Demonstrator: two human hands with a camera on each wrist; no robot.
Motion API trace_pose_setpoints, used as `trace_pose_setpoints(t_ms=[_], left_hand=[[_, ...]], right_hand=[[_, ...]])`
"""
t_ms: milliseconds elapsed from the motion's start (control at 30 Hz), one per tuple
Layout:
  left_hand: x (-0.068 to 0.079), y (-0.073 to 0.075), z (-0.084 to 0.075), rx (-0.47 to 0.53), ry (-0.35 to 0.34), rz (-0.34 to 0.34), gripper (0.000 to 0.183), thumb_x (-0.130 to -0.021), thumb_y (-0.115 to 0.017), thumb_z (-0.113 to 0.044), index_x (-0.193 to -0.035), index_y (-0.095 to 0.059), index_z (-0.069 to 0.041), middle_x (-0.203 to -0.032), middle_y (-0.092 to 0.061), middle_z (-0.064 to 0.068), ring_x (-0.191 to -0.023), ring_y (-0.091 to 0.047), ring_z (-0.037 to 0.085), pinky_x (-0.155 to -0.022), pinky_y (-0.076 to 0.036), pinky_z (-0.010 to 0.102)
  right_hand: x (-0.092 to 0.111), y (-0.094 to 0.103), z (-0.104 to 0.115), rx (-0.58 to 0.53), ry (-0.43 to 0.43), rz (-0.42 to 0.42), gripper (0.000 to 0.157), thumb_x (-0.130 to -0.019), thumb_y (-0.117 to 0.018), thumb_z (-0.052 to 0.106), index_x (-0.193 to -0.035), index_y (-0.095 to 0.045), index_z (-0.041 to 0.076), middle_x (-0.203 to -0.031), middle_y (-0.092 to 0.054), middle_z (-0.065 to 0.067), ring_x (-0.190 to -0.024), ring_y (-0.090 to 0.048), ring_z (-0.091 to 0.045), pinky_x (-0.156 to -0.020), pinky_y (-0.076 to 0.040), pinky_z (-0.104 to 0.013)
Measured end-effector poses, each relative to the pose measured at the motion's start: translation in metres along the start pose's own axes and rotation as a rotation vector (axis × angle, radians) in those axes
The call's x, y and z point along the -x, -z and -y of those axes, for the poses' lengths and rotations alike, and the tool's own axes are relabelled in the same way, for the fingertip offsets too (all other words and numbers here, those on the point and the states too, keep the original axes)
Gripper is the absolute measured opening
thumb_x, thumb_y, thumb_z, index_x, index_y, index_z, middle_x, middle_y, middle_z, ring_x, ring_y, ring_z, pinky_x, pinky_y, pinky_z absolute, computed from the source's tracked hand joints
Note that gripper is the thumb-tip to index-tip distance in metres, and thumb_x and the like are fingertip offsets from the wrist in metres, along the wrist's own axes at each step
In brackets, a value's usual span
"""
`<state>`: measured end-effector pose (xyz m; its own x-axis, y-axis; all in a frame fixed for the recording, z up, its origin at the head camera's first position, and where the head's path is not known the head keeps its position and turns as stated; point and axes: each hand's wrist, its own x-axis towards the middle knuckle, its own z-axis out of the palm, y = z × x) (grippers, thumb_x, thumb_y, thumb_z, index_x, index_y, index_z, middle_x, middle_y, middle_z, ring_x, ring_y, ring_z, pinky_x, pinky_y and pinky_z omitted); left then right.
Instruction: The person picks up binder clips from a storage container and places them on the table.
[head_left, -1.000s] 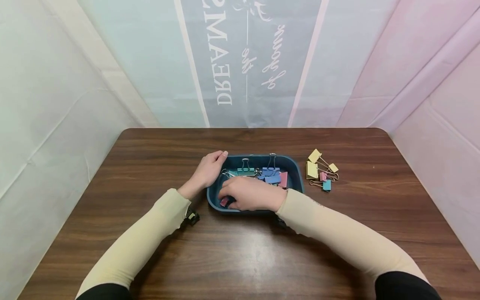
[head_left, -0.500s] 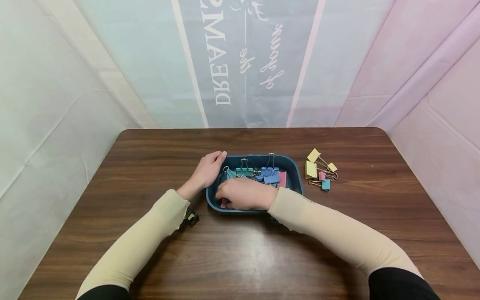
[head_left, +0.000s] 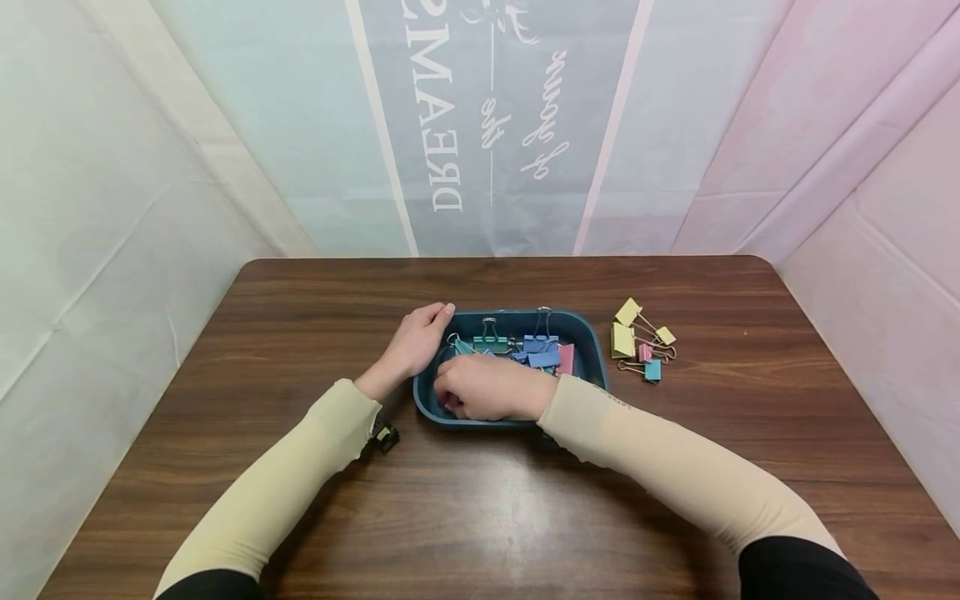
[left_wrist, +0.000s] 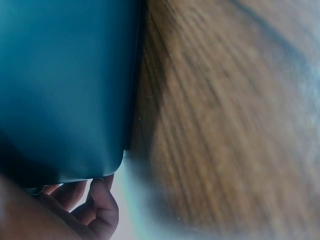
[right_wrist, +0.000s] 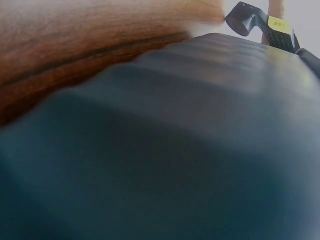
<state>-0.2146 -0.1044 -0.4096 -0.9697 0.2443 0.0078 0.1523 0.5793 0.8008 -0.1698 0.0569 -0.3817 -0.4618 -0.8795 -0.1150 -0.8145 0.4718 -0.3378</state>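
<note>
A dark blue tray (head_left: pixel 597 350) holds several binder clips, among them a green one (head_left: pixel 490 343), a blue one (head_left: pixel 543 358) and a pink one (head_left: pixel 566 358). My left hand (head_left: pixel 416 337) grips the tray's left end, thumb along the rim; in the left wrist view its curled fingers (left_wrist: pixel 104 202) show at the tray's edge. Inside the tray's near left part, my right hand (head_left: pixel 491 387) points its fingertips down and pinches a small pink binder clip (head_left: pixel 449 406), mostly hidden by the fingers. The tray's outer wall (right_wrist: pixel 150 165) fills most of the right wrist view.
On the wooden table (head_left: pixel 300 333), just right of the tray, lies a loose group of yellow binder clips (head_left: pixel 622 340), a small pink clip (head_left: pixel 646 353) and a teal clip (head_left: pixel 652 371). Fabric hangings (head_left: pixel 300 125) stand behind and at both sides of the table.
My right hand has shifted slightly left and lower within the tray, and its fingers now cover more of the pink clip. The left hand stays on the rim.
</note>
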Motion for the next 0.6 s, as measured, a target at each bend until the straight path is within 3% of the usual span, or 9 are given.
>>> trace_pose_setpoints(t_ms=[267, 600], left_hand=[[0.001, -0.001, -0.001, 0.000, -0.009, -0.005, 0.047, -0.109, -0.037, -0.040, -0.077, -0.049, -0.008, -0.068, -0.039, 0.008, -0.061, -0.041, 0.028, -0.061, -0.032, 0.035], [-0.001, 0.002, -0.002, 0.001, 0.009, -0.012, 0.047, -0.108, -0.037, -0.042, -0.076, -0.048, -0.009, -0.067, -0.040, 0.007, -0.061, -0.040, 0.027, -0.061, -0.033, 0.035]], right_hand=[[0.006, 0.007, 0.001, -0.063, 0.004, -0.023, 0.014, -0.090, -0.067, 0.004, -0.098, -0.073, 0.013, -0.087, -0.060, 0.005, -0.083, -0.054, -0.010, -0.078, -0.047, -0.022], [0.035, 0.027, -0.005, -0.074, 0.034, -0.128, 0.013, -0.088, -0.068, 0.003, -0.097, -0.073, 0.010, -0.087, -0.060, 0.005, -0.082, -0.055, -0.013, -0.076, -0.048, -0.026]])
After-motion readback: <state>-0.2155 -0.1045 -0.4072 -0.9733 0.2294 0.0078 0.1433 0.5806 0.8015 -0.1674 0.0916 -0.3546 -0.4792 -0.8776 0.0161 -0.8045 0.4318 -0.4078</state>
